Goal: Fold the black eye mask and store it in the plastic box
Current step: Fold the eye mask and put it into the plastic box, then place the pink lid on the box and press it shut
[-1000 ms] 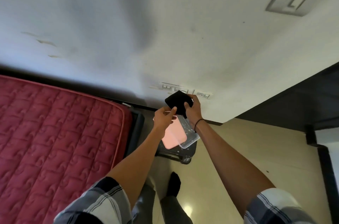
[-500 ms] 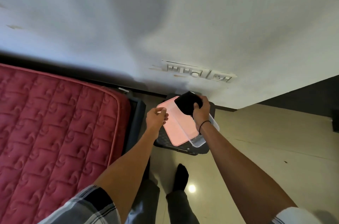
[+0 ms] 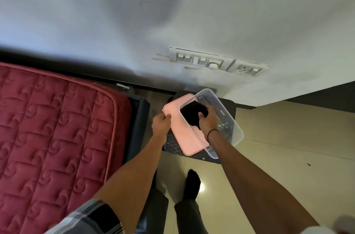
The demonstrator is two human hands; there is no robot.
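- The right hand has its grip clenched around the folded black fabric eye mask, held over the clear rectangular plastic box.
- The left hand pinches the flat pink plastic lid's edge beside the box.

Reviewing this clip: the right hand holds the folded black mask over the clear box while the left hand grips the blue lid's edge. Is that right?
Not quite: the lid is pink, not blue, as the head view shows. The rest stands: the right hand holds the folded black mask over the clear box, and the left hand grips the lid's edge.
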